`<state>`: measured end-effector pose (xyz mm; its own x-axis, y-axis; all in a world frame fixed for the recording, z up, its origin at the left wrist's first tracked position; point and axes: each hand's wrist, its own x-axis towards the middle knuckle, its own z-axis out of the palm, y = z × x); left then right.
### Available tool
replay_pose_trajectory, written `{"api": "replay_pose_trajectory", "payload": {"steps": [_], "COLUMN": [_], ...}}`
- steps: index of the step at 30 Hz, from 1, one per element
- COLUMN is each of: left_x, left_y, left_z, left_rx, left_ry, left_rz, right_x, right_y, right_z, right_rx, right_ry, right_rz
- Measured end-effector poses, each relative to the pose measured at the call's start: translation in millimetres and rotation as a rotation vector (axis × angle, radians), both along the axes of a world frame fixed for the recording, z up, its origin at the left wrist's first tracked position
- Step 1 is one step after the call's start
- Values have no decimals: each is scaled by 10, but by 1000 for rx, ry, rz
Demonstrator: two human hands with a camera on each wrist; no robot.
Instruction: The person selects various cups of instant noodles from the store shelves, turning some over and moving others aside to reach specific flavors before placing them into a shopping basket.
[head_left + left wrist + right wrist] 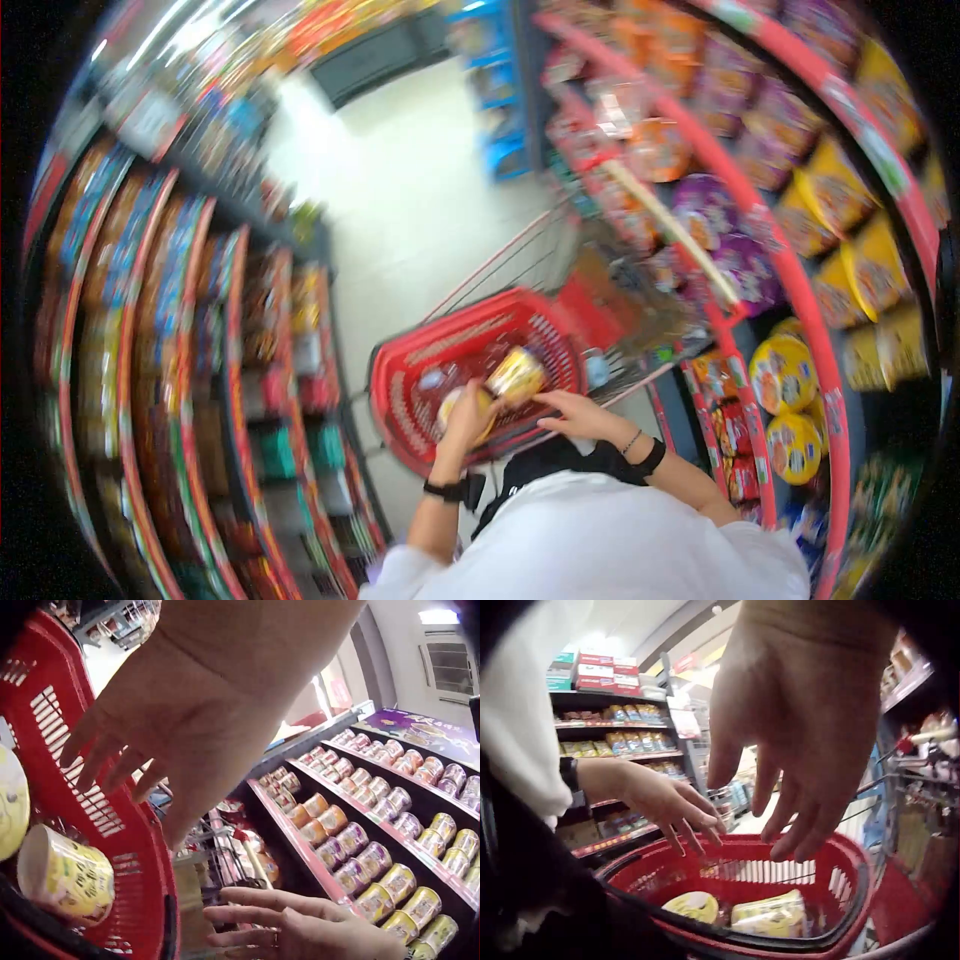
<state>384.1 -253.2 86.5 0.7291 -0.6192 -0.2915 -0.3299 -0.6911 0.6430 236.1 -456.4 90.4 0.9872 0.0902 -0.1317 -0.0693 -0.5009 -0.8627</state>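
Observation:
My left hand (466,420) hangs over a red shopping basket (405,365), its fingers loosely spread and holding nothing. The right hand (585,415) is by the basket's right side, also with relaxed, spread fingers and nothing in them. Inside the basket lie two yellow instant noodle cups. One noodle cup (771,915) rests on its side, and the other shows its round pale lid (694,905). From the right wrist view, both hands are above the rim, apart from the cups. In the head view the left hand partly covers one cup.
A shopping cart (505,255) with wire sides holds the basket. Shelves of noodle cups and packs (745,170) rise close on the right. Shelves of packaged goods (180,330) line the left. The pale aisle floor (400,180) runs ahead to a blue rack (495,90).

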Motion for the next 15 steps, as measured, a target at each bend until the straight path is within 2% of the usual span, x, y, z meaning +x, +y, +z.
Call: {"api": "replay_pose_trajectory", "payload": {"steps": [1, 2, 3, 4, 5, 6, 7, 9, 11, 12, 14, 15], "left_x": [68, 44, 78, 29, 13, -58, -164, -427, -715, -880, -1236, -1410], "left_y": [-49, -277, -373, -617, -836, -1070, -1304, -1765, -2218, -2394, -2689, -2817], "left_z": [-293, -14, -360, -185, -201, -69, 66, 294, 537, 694, 1050, 1193], "left_rx": [-117, -56, -262, -252, -345, -248, -281, -309, -444, -446, -483, -485], "left_ry": [-144, 72, 228, 154, 172, 179, 253, 321, 270, 266, 304, 304], "left_rz": [-150, -151, -139, -218, -305, -372, -449, -541, -836, -848, -1067, -1072], "right_x": [-79, -162, -253, -377, -486, -600, -744, -1125, -1558, -1767, -2221, -2414], "right_y": [-115, -250, -386, -504, -638, -787, -913, -1125, -1330, -1488, -1708, -1838], "right_z": [55, 189, 281, 355, 471, 630, 812, 1211, 1540, 1606, 1830, 1935], "right_rx": [7, 113, 90, 58, 17, 20, 24, -248, -549, -698, -868, -977], "right_ry": [-73, 10, -120, -248, -260, -411, -568, -785, -913, -985, -1005, -1028], "right_rz": [-94, -220, -376, -519, -642, -871, -1072, -1409, -1707, -1825, -1942, -1990]}}
